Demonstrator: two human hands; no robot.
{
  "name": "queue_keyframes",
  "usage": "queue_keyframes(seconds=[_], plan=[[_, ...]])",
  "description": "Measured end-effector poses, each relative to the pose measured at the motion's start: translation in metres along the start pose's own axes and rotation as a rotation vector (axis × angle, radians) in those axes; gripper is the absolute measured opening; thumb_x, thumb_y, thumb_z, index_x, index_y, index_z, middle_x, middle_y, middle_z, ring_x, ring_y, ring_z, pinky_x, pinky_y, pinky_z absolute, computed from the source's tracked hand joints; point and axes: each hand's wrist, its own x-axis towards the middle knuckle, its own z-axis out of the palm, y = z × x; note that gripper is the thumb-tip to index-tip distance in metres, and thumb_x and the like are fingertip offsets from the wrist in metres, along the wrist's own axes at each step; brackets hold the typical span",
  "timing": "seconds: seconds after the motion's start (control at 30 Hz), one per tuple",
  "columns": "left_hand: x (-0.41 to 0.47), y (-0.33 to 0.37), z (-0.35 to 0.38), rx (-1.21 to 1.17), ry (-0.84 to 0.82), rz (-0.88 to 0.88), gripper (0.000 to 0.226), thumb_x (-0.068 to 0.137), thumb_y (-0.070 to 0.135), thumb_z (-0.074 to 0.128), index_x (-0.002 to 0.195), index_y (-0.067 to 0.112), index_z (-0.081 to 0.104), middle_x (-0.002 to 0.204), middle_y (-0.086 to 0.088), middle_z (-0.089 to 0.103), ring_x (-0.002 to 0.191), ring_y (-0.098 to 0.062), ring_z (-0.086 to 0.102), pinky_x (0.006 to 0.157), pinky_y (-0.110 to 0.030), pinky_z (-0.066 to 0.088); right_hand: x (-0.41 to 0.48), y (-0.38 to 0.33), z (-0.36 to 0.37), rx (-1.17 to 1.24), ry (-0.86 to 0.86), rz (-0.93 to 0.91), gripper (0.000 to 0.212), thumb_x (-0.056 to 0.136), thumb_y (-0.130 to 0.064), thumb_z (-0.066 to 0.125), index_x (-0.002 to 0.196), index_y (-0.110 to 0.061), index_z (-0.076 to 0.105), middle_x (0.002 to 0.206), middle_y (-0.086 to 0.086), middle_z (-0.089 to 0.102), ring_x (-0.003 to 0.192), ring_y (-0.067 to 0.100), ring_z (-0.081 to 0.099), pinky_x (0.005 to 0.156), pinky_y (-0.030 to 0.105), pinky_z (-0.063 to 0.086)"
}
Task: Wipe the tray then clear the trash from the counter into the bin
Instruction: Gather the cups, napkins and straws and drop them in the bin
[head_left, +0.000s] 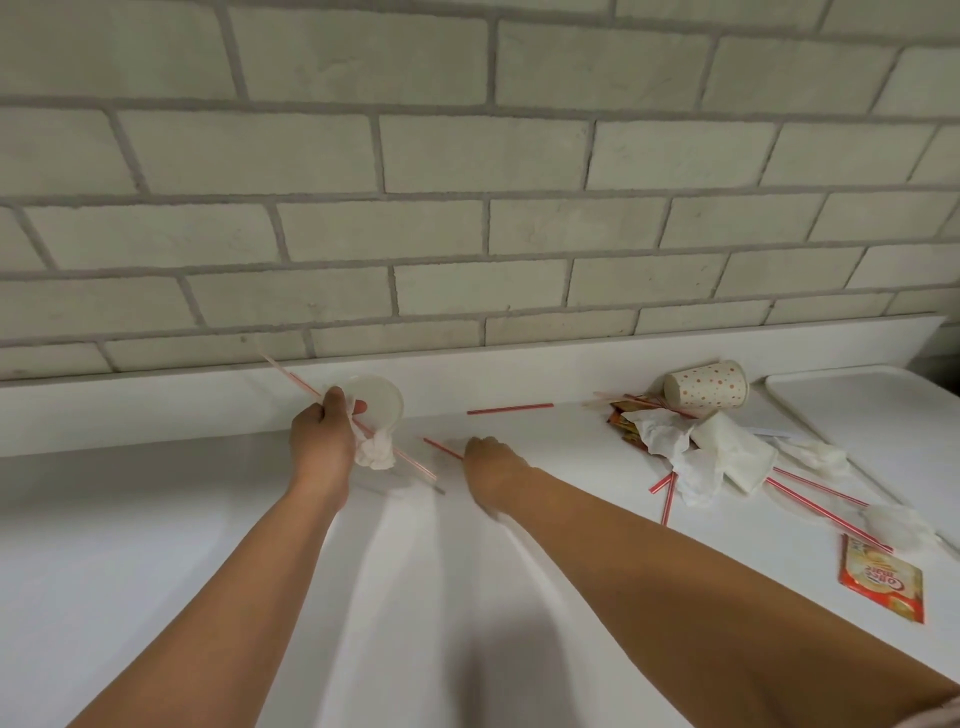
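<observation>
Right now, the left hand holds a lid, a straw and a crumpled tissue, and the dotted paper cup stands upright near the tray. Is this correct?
Not quite. The head view shows the dotted paper cup lying on its side, not upright, near the tray. The rest holds: the left hand grips a lid, a straw and a crumpled tissue.

My left hand (322, 441) sits left of my right hand (493, 467), both over the counter (156, 571), with the wall (467, 182) behind. In my left hand are a lid (382, 402), a straw (301, 384) and a crumpled napkin (375, 453). A second straw (441, 448) lies under my right fingertips; a third (510, 409) lies behind them. Farther right sits a trash heap: a cup (706, 385) on its side at the back, napkins (701, 457) before it, a packet (880, 584) nearest me. The tray (872, 410) lies right of the cup.
</observation>
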Motion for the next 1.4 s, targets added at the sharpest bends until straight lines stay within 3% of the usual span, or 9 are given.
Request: queue_keyframes(seconds=[0.1,0.2,0.23,0.37,0.47,0.7,1.1,1.3,1.4], plan=[[-0.004,0.003,0.004,0.006,0.004,0.014,0.036,0.098,0.026,0.035,0.078,0.012,0.061,0.090,-0.011,0.061,0.082,-0.027,0.054,0.061,-0.025,0.040,-0.011,0.014,0.000,0.227,-0.047,0.067,0.064,0.081,0.007,0.063,0.135,0.004,0.029,0.127,0.018,0.050,0.115,0.033,0.054,0.093,0.035,0.046],[-0.010,0.007,0.012,0.025,-0.014,0.020,0.036,0.099,0.028,0.034,0.083,0.011,0.062,0.094,-0.010,0.060,0.076,-0.023,0.054,0.058,-0.022,0.038,-0.023,0.031,0.008,0.429,-0.068,0.124,0.017,0.098,-0.015,0.042,0.102,0.001,0.046,0.088,0.010,0.050,0.076,0.024,0.051,0.094,0.034,0.039],[-0.013,0.008,0.016,0.029,-0.021,0.022,0.037,0.099,0.028,0.034,0.083,0.011,0.062,0.094,-0.009,0.059,0.071,-0.019,0.052,0.057,-0.022,0.037,-0.027,0.037,0.009,0.590,-0.041,0.134,0.019,0.101,-0.021,0.034,0.097,-0.008,0.048,0.081,0.002,0.044,0.069,0.017,0.044,0.089,0.031,0.036],[-0.024,0.014,0.028,0.041,-0.052,0.028,0.035,0.100,0.028,0.034,0.089,0.010,0.062,0.095,-0.007,0.058,0.070,-0.016,0.049,0.057,-0.022,0.035,-0.041,0.066,-0.001,0.846,0.147,-0.028,0.033,0.100,-0.008,0.028,0.130,-0.009,0.041,0.083,0.002,0.046,0.066,0.012,0.044,0.063,0.020,0.038],[-0.030,0.017,0.036,0.017,-0.080,0.015,0.034,0.099,0.027,0.035,0.092,0.009,0.062,0.097,-0.008,0.059,0.079,-0.022,0.053,0.065,-0.026,0.038,-0.061,0.085,-0.010,1.130,0.354,-0.121,0.023,0.100,-0.004,0.027,0.106,-0.012,0.048,0.070,-0.005,0.038,0.058,0.007,0.035,0.054,0.015,0.030],[-0.058,0.021,0.061,0.041,-0.189,0.033,0.035,0.099,0.027,0.036,0.092,0.008,0.064,0.095,-0.009,0.061,0.084,-0.026,0.053,0.076,-0.027,0.039,-0.120,0.102,-0.003,1.235,0.822,-0.116,0.025,0.100,-0.019,0.043,0.076,-0.014,0.037,0.066,-0.006,0.030,0.059,0.005,0.029,0.058,0.017,0.031],[-0.122,0.025,0.101,0.033,-0.407,0.060,0.038,0.100,0.029,0.037,0.076,0.011,0.061,0.074,0.001,0.055,0.081,-0.023,0.052,0.077,-0.028,0.040,-0.174,0.114,0.049,1.445,0.669,0.088,0.024,0.103,-0.020,0.032,0.084,-0.018,0.046,0.067,-0.003,0.036,0.057,0.010,0.034,0.057,0.029,0.035],[-0.166,0.017,0.127,0.062,-0.531,0.109,0.035,0.100,0.029,0.037,0.076,0.016,0.060,0.102,-0.009,0.061,0.093,-0.026,0.055,0.080,-0.032,0.043,-0.221,0.152,0.042,1.382,0.598,0.101,0.027,0.102,-0.041,0.026,0.097,-0.023,0.045,0.061,-0.006,0.028,0.051,0.008,0.023,0.048,0.024,0.020],[-0.195,0.015,0.144,0.096,-0.619,0.142,0.036,0.100,0.029,0.037,0.089,0.008,0.064,0.099,-0.010,0.062,0.090,-0.024,0.054,0.076,-0.029,0.040,-0.250,0.173,0.040,1.420,0.560,0.125,0.025,0.103,-0.033,0.028,0.095,-0.019,0.048,0.060,-0.006,0.027,0.051,0.009,0.021,0.048,0.024,0.019]])
